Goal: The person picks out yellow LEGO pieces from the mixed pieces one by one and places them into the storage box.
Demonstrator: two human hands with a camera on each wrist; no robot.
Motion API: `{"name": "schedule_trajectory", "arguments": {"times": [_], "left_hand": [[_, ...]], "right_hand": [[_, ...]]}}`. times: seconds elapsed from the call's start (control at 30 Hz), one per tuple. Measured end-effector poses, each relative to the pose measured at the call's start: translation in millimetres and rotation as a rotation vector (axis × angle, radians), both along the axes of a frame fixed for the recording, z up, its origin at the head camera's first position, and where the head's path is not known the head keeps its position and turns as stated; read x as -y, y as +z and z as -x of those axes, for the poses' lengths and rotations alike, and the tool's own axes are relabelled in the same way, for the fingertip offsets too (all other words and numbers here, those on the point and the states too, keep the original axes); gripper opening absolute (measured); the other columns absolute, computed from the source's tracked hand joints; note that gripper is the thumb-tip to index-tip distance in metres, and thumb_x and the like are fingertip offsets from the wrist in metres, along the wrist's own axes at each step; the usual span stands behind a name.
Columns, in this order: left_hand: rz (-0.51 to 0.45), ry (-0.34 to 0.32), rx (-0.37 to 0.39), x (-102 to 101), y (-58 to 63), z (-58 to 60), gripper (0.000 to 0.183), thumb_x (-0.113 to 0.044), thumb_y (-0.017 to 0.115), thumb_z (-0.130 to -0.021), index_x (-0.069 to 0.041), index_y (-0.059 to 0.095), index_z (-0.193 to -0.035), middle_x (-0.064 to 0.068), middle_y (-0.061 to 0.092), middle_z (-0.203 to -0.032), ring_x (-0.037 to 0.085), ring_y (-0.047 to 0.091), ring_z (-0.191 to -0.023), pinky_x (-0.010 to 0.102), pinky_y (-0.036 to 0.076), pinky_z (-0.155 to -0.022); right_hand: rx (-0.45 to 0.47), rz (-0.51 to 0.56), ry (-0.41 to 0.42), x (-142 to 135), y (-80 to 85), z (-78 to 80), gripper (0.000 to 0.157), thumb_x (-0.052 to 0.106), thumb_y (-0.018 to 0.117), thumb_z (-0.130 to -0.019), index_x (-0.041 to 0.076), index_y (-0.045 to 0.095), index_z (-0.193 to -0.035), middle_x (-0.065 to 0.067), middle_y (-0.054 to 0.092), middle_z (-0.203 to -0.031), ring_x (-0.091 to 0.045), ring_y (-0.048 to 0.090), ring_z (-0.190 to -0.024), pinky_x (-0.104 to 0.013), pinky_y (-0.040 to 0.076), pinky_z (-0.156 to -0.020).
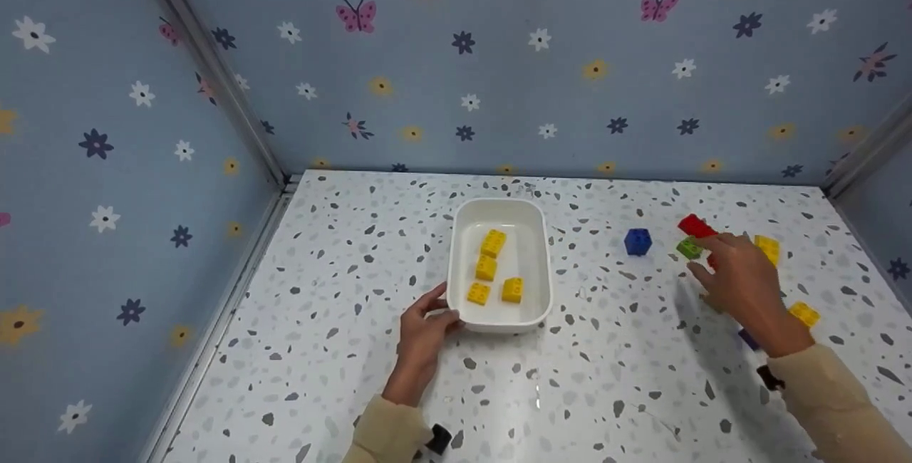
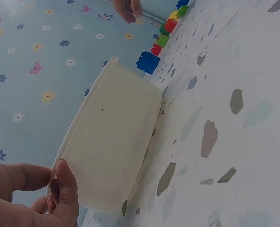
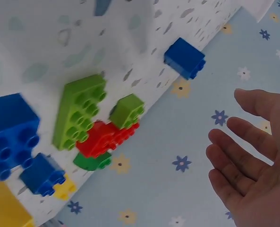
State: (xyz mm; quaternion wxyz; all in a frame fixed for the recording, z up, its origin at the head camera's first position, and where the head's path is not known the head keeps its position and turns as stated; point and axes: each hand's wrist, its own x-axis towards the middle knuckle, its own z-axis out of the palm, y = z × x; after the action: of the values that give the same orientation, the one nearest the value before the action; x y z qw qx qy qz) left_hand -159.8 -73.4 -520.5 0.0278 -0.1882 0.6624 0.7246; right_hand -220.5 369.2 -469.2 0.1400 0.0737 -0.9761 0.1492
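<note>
A white plastic tub (image 1: 534, 256) stands on the table, with several yellow toy bricks (image 1: 486, 267) lying inside. At its near left corner my left hand (image 1: 419, 342) pinches the rim, thumb and fingers on either side, as the left wrist view confirms. Over on the right, my right hand (image 1: 744, 285) hovers above a loose group of bricks, fingers spread and holding nothing. Below and around it lie a small light green brick (image 3: 127, 111), red bricks (image 3: 99, 137), a long green brick (image 3: 80, 111) and a dark green brick (image 3: 93, 161). The hand partly hides this group in the head view.
Between tub and group sits a blue brick (image 1: 638, 241). Yellow bricks (image 1: 767, 249) lie beyond the right hand, and another yellow brick (image 1: 805, 314) beside the right wrist. Patterned blue panels (image 1: 499, 78) stand along the table's back and sides.
</note>
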Motion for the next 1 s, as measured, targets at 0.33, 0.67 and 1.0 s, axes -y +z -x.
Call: {"name": "schedule_trajectory", "arguments": {"times": [0.33, 0.67, 1.0], "left_hand": [[-0.01, -0.018, -0.01, 1, 0.1, -0.6, 0.059, 0.004, 0.067, -0.094, -0.004, 0.057, -0.151, 0.02, 0.056, -0.125, 0.02, 0.066, -0.092, 0.028, 0.063, -0.085], [-0.037, -0.004, -0.021, 2, -3.7, -0.4, 0.057, 0.007, 0.067, -0.093, -0.002, 0.059, -0.149, 0.021, 0.057, -0.122, 0.025, 0.067, -0.094, 0.027, 0.063, -0.084], [-0.04, -0.002, -0.021, 1, -1.6, 0.3, 0.058, 0.007, 0.067, -0.093, -0.002, 0.058, -0.15, 0.02, 0.057, -0.123, 0.021, 0.066, -0.091, 0.026, 0.063, -0.083]], "right_hand": [[0.137, -0.025, -0.153, -59, -11.6, -21.8, 0.052, 0.013, 0.081, -0.091, -0.013, 0.063, -0.132, -0.042, 0.057, -0.132, -0.06, 0.055, -0.115, -0.074, 0.049, -0.093], [0.203, -0.037, -0.252, -89, -18.7, -36.6, 0.064, 0.013, 0.084, -0.088, -0.018, 0.056, -0.135, -0.045, 0.053, -0.133, -0.063, 0.05, -0.117, -0.076, 0.046, -0.095], [0.331, -0.08, -0.338, -108, -22.0, -44.9, 0.068, 0.015, 0.083, -0.087, -0.018, 0.051, -0.137, -0.044, 0.052, -0.131, -0.056, 0.051, -0.106, -0.074, 0.048, -0.096]]}}
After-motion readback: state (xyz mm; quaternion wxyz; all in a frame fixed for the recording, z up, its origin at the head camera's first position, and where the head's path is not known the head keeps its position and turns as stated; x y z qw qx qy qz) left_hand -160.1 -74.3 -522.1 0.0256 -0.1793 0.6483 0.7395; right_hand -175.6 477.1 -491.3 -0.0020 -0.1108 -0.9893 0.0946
